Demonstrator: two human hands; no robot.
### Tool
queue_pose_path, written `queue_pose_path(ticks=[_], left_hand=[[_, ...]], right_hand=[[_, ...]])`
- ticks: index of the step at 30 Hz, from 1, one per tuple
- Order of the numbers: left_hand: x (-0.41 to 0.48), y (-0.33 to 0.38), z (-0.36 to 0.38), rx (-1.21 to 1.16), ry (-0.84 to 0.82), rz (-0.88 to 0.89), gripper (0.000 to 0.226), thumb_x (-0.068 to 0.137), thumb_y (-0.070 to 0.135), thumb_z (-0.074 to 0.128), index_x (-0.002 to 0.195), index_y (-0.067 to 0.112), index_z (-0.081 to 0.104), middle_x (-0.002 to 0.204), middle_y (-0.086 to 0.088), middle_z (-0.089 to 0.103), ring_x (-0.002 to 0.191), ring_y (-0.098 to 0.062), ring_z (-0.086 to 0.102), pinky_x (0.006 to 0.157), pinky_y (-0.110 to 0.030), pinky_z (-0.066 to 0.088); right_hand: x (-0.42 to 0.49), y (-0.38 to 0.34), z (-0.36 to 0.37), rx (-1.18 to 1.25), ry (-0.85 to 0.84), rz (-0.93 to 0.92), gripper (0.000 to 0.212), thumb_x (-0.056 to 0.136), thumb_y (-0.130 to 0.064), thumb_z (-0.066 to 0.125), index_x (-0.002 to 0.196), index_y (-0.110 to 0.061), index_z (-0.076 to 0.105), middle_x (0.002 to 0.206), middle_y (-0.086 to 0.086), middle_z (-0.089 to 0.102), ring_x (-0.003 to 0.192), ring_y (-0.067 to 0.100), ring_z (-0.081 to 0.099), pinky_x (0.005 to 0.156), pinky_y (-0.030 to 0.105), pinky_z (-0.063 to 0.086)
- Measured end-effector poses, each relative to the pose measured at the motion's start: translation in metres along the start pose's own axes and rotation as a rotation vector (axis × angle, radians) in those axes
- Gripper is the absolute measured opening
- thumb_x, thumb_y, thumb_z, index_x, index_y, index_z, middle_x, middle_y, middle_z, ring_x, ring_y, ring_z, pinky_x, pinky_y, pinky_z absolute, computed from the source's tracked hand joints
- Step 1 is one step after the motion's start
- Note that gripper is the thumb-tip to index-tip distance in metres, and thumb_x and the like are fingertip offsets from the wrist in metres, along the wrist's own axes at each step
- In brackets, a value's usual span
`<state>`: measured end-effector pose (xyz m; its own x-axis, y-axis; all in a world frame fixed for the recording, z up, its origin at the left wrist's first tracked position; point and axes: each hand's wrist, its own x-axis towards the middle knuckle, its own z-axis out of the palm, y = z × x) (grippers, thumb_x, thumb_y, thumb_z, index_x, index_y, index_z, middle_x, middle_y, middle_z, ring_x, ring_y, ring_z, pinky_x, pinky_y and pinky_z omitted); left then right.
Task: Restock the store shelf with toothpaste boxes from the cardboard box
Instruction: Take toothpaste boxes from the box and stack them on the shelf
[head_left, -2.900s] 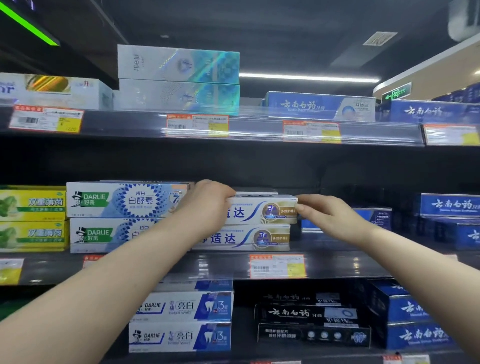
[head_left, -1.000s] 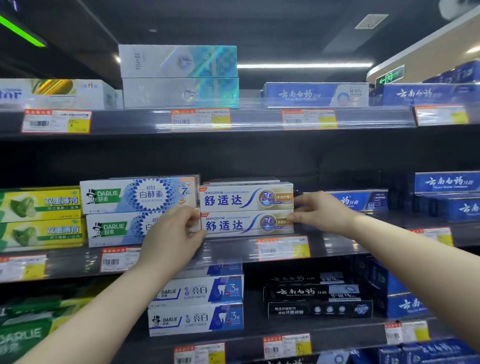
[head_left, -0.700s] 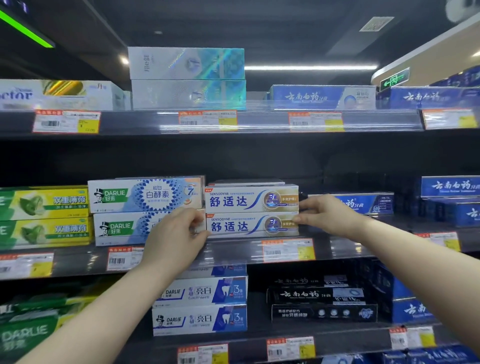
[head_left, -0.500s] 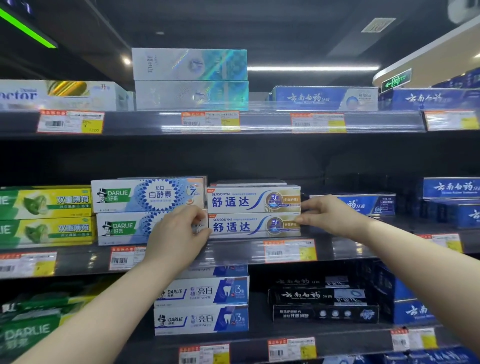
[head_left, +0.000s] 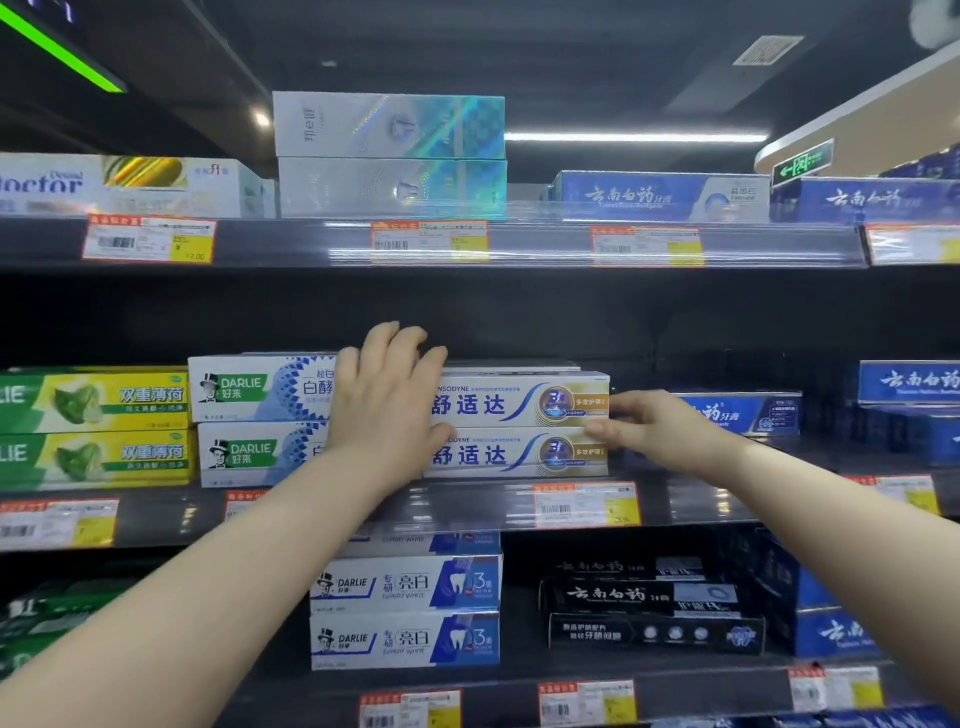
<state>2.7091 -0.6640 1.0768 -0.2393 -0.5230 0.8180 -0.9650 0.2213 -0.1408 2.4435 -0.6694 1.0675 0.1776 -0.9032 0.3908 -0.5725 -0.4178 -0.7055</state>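
Dim store aisle, dark shelving under a strip light; price tags along every shelf edge (head_left: 675, 506). Far left, green-yellow mint boxes (head_left: 93, 428), then two stacked Darlie boxes (head_left: 260, 421). Left hand (head_left: 387, 400) lies flat, fingers spread, over the seam where the Darlie boxes meet the two stacked Sensodyne boxes (head_left: 524, 426). Right hand (head_left: 660, 428) pinches the right end of that Sensodyne stack, thumb under, fingers at the end. Blue boxes (head_left: 743, 413) just right of it. Cardboard box not in view. Step, as I judge: squaring the placed stack. Next: let go, fetch more.
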Motion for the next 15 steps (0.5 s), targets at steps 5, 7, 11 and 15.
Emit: queue_pose_path(ticks=[5, 7, 11, 15], left_hand=[[0.0098, -0.0043, 0.0049, 0.05, -0.08, 0.017, 0.062, 0.074, 0.056, 0.062, 0.125, 0.023, 0.053, 0.149, -0.001, 0.027, 0.141, -0.024, 0.007, 0.102, -0.041, 0.008], [0.0093, -0.0061, 0.0049, 0.028, -0.084, 0.012, 0.061, 0.073, 0.056, 0.063, 0.123, 0.023, 0.054, 0.148, -0.001, 0.03, 0.14, -0.024, 0.009, 0.104, -0.042, 0.01], [0.008, -0.007, 0.0046, 0.007, -0.074, 0.005, 0.061, 0.072, 0.055, 0.064, 0.123, 0.022, 0.054, 0.145, -0.001, 0.034, 0.14, -0.024, 0.013, 0.104, -0.043, 0.013], [0.0075, -0.0095, 0.0063, -0.026, -0.06, 0.007, 0.062, 0.07, 0.055, 0.067, 0.122, 0.023, 0.054, 0.142, -0.002, 0.038, 0.139, -0.025, 0.017, 0.102, -0.041, 0.012]], right_hand=[[-0.0019, -0.0025, -0.0016, 0.001, -0.011, 0.006, 0.02, 0.084, -0.026, 0.063, 0.103, -0.02, 0.066, 0.089, -0.014, 0.07, 0.07, -0.012, 0.064, 0.061, -0.001, 0.042], [-0.002, -0.0029, -0.0022, -0.01, -0.013, 0.006, 0.02, 0.084, -0.028, 0.063, 0.103, -0.022, 0.066, 0.089, -0.014, 0.07, 0.07, -0.014, 0.064, 0.061, -0.001, 0.042], [-0.001, -0.0039, -0.002, -0.01, -0.019, 0.017, 0.02, 0.084, -0.029, 0.063, 0.103, -0.023, 0.065, 0.091, -0.013, 0.07, 0.072, -0.013, 0.064, 0.062, -0.001, 0.043], [-0.0013, -0.0028, -0.0015, 0.008, -0.017, 0.015, 0.015, 0.084, -0.026, 0.063, 0.099, -0.024, 0.065, 0.087, -0.013, 0.07, 0.067, -0.012, 0.064, 0.058, 0.0, 0.042]])
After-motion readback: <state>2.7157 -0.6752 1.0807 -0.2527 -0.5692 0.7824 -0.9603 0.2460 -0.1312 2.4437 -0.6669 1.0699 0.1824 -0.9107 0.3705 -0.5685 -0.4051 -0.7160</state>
